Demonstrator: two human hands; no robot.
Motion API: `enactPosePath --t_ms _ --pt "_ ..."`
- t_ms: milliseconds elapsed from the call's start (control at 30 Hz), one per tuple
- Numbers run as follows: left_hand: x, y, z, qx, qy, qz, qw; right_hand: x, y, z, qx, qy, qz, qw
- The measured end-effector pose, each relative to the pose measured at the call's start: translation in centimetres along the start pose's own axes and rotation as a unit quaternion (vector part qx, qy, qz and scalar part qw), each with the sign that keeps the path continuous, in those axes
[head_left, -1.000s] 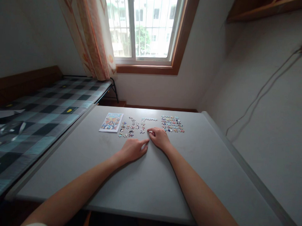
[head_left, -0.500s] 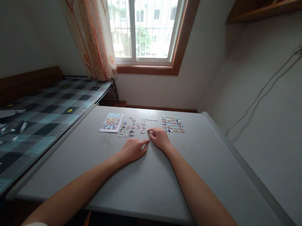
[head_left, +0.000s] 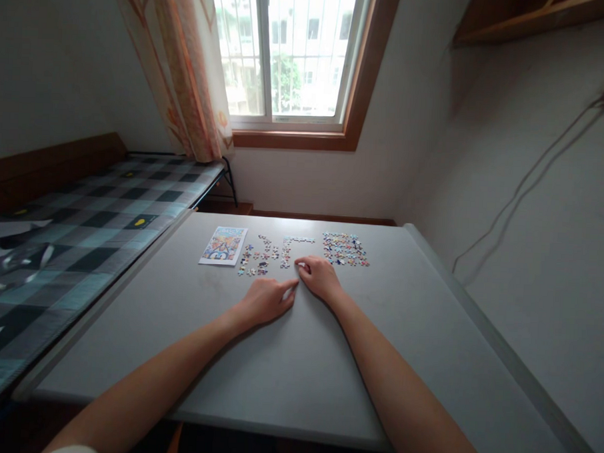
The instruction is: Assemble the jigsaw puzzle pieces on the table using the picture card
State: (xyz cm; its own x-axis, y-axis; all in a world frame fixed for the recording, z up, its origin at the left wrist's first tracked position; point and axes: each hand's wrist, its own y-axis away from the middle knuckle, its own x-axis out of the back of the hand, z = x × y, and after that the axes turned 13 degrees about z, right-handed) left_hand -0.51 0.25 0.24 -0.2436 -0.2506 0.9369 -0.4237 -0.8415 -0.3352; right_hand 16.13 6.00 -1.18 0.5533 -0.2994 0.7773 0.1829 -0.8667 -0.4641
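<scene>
Blue, red and yellow jigsaw pieces (head_left: 259,255), small and knobbed, lie scattered on the far middle of the table (head_left: 296,366), just beyond both hands. Nothing has shifted since half a second earlier. The left hand (head_left: 266,298) and right hand (head_left: 320,278) keep the same pose, palms down, fingers loosely curled, fingertips almost meeting on the tabletop. Whether either pinches a piece cannot be told. A thin, angled border strip (head_left: 297,240) of joined pieces lies just beyond the right hand. To its right is a dense rectangular heap of pieces (head_left: 345,249), and left of the scatter a glossy printed picture card (head_left: 223,244). Table: smooth, matt grey, rectangular. At left, a checked bedcover (head_left: 96,224); behind, a patterned curtain (head_left: 189,68) and wood-framed window (head_left: 289,52).
</scene>
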Motion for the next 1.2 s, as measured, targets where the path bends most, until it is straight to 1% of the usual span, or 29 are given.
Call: enactPosePath --t_ms 300,600,800,1200 --pt "0.02 0.04 -0.04 0.016 0.019 -0.009 1.0 0.01 0.0 0.05 -0.002 0.001 -0.001 1.0" --pt "-0.05 0.05 -0.06 0.003 0.0 -0.007 1.0 -0.17 0.03 0.2 0.003 -0.002 0.002 1.0" --pt "0.11 -0.01 0.1 0.019 0.009 -0.016 1.0 0.06 0.02 0.04 -0.004 0.0 -0.006 1.0" --pt "-0.2 0.11 -0.17 0.003 -0.001 -0.004 1.0 -0.04 0.0 0.12 0.0 -0.003 0.001 1.0"
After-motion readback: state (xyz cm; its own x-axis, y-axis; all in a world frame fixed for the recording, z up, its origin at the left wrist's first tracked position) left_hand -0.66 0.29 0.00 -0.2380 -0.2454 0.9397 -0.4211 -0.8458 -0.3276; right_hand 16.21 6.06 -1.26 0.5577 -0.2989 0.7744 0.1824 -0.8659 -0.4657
